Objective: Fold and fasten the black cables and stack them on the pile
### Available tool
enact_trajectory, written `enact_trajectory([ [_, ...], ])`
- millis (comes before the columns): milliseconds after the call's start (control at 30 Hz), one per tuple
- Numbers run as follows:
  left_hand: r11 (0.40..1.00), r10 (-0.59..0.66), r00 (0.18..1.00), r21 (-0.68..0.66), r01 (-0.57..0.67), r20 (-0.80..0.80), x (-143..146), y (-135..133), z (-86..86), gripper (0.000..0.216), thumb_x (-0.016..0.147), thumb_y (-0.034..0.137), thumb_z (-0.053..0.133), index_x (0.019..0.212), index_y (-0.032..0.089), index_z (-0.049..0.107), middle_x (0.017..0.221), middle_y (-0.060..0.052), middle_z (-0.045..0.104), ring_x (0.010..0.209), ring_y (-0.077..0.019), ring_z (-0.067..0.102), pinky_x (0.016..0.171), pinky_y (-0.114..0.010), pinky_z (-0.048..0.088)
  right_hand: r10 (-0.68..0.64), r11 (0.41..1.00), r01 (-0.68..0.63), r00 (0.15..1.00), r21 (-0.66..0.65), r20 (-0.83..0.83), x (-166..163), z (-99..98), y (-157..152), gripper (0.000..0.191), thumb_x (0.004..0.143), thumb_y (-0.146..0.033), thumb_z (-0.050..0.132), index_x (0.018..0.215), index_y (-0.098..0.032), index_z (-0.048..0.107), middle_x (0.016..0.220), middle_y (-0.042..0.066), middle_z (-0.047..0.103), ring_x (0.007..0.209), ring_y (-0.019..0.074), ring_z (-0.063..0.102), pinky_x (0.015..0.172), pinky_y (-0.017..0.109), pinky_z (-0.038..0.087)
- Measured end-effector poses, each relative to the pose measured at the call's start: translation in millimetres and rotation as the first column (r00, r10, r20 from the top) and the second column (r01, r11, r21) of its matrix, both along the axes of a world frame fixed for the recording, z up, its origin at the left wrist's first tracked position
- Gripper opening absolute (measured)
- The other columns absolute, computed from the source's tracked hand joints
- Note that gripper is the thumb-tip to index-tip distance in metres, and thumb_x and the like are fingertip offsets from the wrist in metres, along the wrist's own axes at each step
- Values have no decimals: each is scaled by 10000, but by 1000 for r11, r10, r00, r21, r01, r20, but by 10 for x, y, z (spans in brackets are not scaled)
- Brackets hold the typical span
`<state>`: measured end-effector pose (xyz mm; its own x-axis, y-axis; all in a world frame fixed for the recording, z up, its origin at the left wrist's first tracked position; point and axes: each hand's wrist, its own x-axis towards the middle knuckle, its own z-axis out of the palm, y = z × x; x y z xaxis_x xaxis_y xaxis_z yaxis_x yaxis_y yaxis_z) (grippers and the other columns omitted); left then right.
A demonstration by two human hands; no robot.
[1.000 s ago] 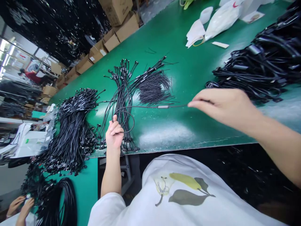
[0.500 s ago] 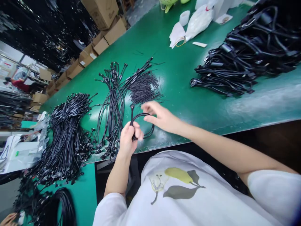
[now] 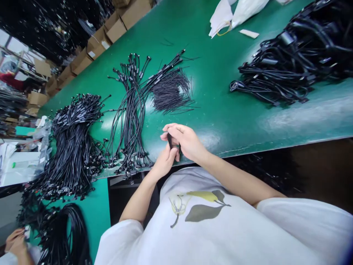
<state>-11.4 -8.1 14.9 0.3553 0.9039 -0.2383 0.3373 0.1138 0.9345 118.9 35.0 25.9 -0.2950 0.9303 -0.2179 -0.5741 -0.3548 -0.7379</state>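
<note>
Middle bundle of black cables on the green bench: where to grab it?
Grip the black cable bundle's narrow waist from above: strands gather closest there, both ends splay into loose connectors, and it lies flat on the green bench.

Along the far side of the green workbench (image 3: 215, 92) stand many cardboard boxes (image 3: 116, 31), and white plastic bags (image 3: 245, 9) lie on its top. In the lower left corner, a co-worker's hands (image 3: 15, 241) are near a coil of black cable (image 3: 68, 235).
</note>
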Motion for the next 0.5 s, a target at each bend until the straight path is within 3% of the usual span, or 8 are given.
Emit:
enact_trajectory([
  [100,998,-66,998,-2,66,22,16,11,-26,389,903,539,494,778,177,559,770,-31,553,821,-181,530,883,-348,422,-11,999,7,997,53,70,1,5,-40,416,740,-516,730,817,-200,472,640,-60,484,457,55,412,362,166,294],
  [200,985,-20,963,-160,65,269,86,-54,-24,403,807,575,626,857,175,619,907,-61,605,980,-212,560,989,-374,401,15,991,-27,995,132,94,70,35,-28,390,802,-490,686,883,-223,413,658,-91,433,463,40,412,377,139,295],
  [267,919,76,885,-377,116,459,163,-118,21,461,776,612,643,914,173,614,851,-52,608,865,-195,589,931,-389,451,53,974,-77,992,213,116,121,59,1,333,857,-473,630,900,-213,425,685,-87,419,477,33,425,400,140,332],
  [333,817,223,807,-556,151,547,242,-167,100,511,789,656,593,909,159,602,724,-19,557,680,-147,550,821,-373,497,104,954,-134,987,269,123,164,81,38,299,896,-459,582,881,-193,447,697,-75,416,483,30,438,416,147,365],
  [400,748,344,764,-651,129,546,304,-188,181,510,836,644,536,896,143,605,651,13,480,581,-107,476,721,-322,504,124,943,-153,985,295,117,196,99,70,293,924,-451,541,854,-181,451,700,-66,427,478,31,453,419,151,386],
  [500,713,429,738,-697,78,521,348,-198,243,411,888,532,544,905,128,619,659,7,481,583,-100,479,646,-268,484,80,929,-134,983,344,166,224,128,84,278,952,-427,501,850,-171,465,679,-65,439,458,30,474,402,142,385],
])
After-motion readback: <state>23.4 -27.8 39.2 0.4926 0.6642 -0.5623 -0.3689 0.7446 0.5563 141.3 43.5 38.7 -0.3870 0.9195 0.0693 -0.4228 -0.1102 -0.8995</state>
